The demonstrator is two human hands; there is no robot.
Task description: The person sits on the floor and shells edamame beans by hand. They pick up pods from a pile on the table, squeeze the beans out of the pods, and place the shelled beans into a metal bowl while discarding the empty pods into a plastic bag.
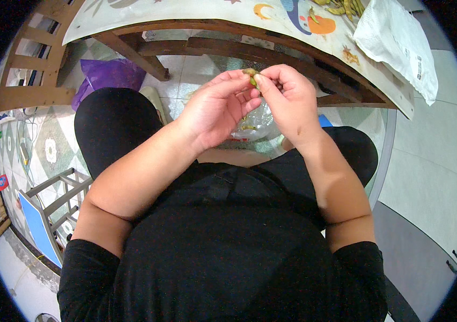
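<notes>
pod (251,75) between both hands, above a bowl (252,126), table (196,13) ahead

Small green bean pod (252,77), pinched between fingertips of left hand (218,110) and right hand (290,99), held in the air above the lap, well below the table edge. Short, slightly curved, brownish at its upper end, mostly hidden by fingers. Not resting on anything.

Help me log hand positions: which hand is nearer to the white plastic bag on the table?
Right. The right hand is below and left of the white plastic bag; the left hand lies farther left, both pinching a green pod.
</notes>
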